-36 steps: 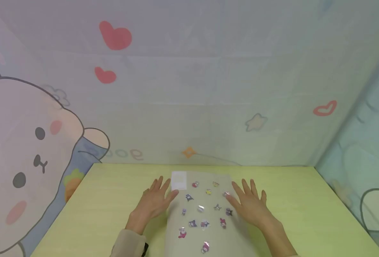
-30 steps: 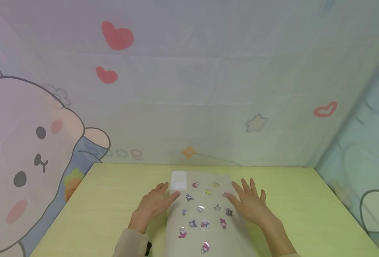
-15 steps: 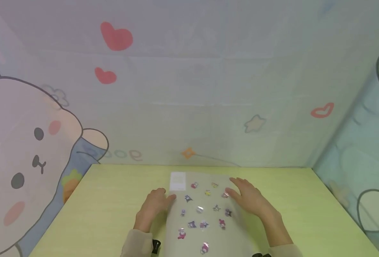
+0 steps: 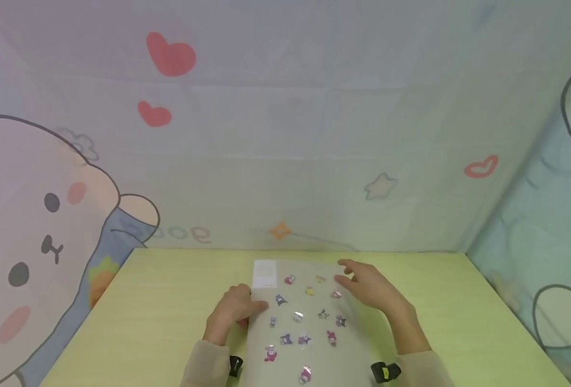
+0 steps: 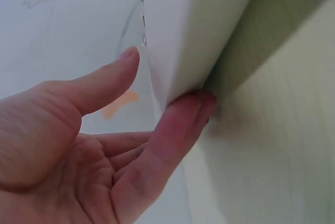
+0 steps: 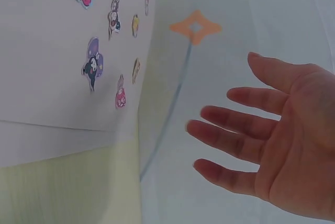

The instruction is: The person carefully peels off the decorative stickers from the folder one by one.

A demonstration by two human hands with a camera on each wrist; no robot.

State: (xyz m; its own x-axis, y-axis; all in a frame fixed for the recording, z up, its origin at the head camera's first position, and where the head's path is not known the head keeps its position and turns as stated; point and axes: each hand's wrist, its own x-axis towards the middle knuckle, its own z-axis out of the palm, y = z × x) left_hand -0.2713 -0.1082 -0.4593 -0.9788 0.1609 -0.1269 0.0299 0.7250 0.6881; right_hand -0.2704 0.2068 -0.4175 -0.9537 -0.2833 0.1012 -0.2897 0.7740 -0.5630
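A pale, thick book or folder (image 4: 314, 355) dotted with small cartoon stickers lies on the table, a white label (image 4: 264, 274) at its far left corner. My left hand (image 4: 234, 310) is at its left edge; in the left wrist view a bent finger (image 5: 172, 135) touches the lower edge of the side while the thumb (image 5: 112, 80) stands apart from it. Over the far right corner, my right hand (image 4: 369, 285) has its fingers relaxed. The right wrist view shows that hand (image 6: 282, 135) holding nothing, away from the sticker-covered surface (image 6: 47, 67). The underside is hidden.
The yellow-green table (image 4: 169, 322) stretches to both sides. A printed cloth (image 4: 266, 107) with hearts and a cartoon animal hangs behind it. Black straps (image 4: 385, 372) sit at both wrists, below beige sleeves.
My left fingers, spread earlier, have bent down beside the left edge. The right fingers have drawn together, and that hand has shifted slightly inward over the far right corner.
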